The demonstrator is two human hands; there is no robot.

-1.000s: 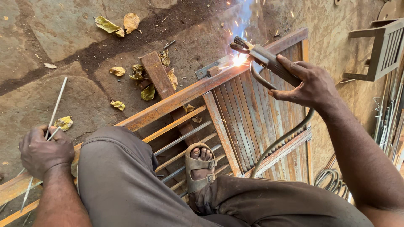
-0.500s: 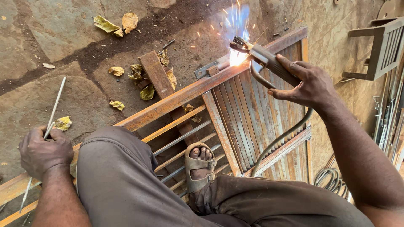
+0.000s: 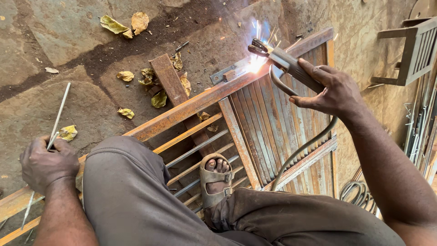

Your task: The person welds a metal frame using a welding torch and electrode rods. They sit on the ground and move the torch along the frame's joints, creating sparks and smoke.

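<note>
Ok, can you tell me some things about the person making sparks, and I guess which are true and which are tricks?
1. The right hand holds the welding holder. True.
2. The left hand is empty. False: it grips thin welding rods.
3. Sparks fly at the rusty metal gate. True.
4. The person is barefoot. False: a sandal is on the foot, resting on the gate's bars.
5. Dry leaves lie on the stone ground. True.
</note>
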